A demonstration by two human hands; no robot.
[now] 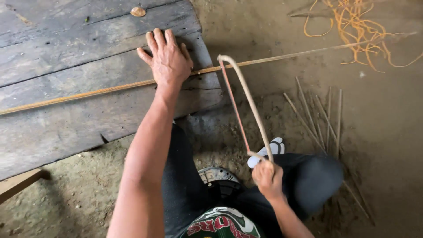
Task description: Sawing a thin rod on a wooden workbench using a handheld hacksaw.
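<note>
My left hand (168, 59) presses the long rod (88, 93) flat on the planks (66, 53); at four o'clock, my right hand (268, 178) grips the saw (246, 103).

A rough outdoor work yard or rural workshop. The ground (374, 145) is bare packed dirt. A weathered grey plank platform (66, 66) fills ten o'clock as a bench. Cut thin rods (321, 119) lie on the dirt at three o'clock, and tangled orange cord (357, 26) at one o'clock.
</note>
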